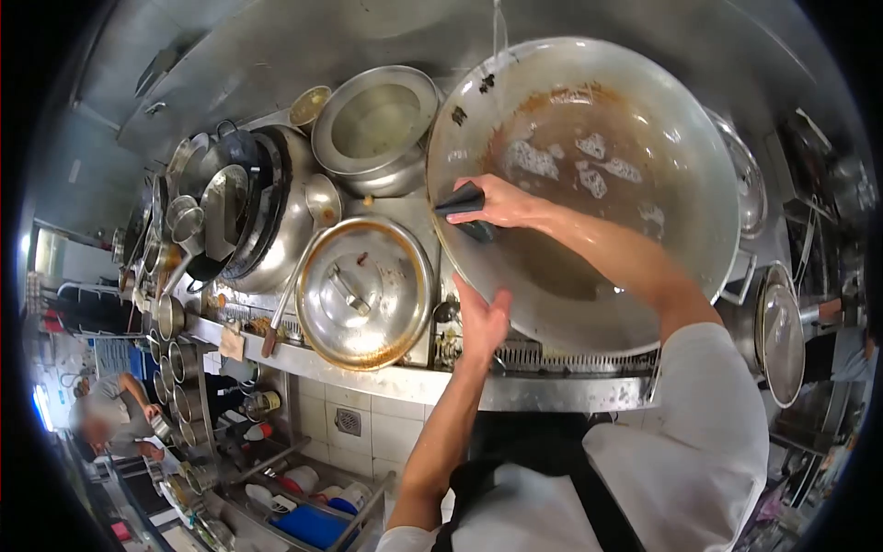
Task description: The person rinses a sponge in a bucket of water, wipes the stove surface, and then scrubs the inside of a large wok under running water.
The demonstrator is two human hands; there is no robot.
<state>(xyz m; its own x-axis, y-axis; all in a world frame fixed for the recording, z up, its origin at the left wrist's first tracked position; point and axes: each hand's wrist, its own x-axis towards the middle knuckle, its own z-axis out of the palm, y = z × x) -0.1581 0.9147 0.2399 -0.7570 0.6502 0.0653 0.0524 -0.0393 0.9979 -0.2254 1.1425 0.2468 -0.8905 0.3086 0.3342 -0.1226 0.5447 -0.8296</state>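
Observation:
A large round metal pan (690,202), very wide and shallow-sided, holds brownish water with patches of white foam. My right hand (497,202) reaches across it and is closed on a dark, folded scouring pad (462,200), held against the pan's left inner wall. At the near left rim is my left hand (482,317), its thumb over the inner side and its fingers toward the outer side. The fingers are partly hidden, but the hand appears to grip the rim. Dark specks stick to the upper left wall, and rusty-brown stains run along the far inside.
A round steel lid (365,293) lies left of my left hand. Behind it are a ladle (323,199) and a wide-rimmed pot (377,120). Stacked woks and strainers (230,202) crowd the left. A thin water stream (499,37) falls at the back. Another person (115,405) works at lower left.

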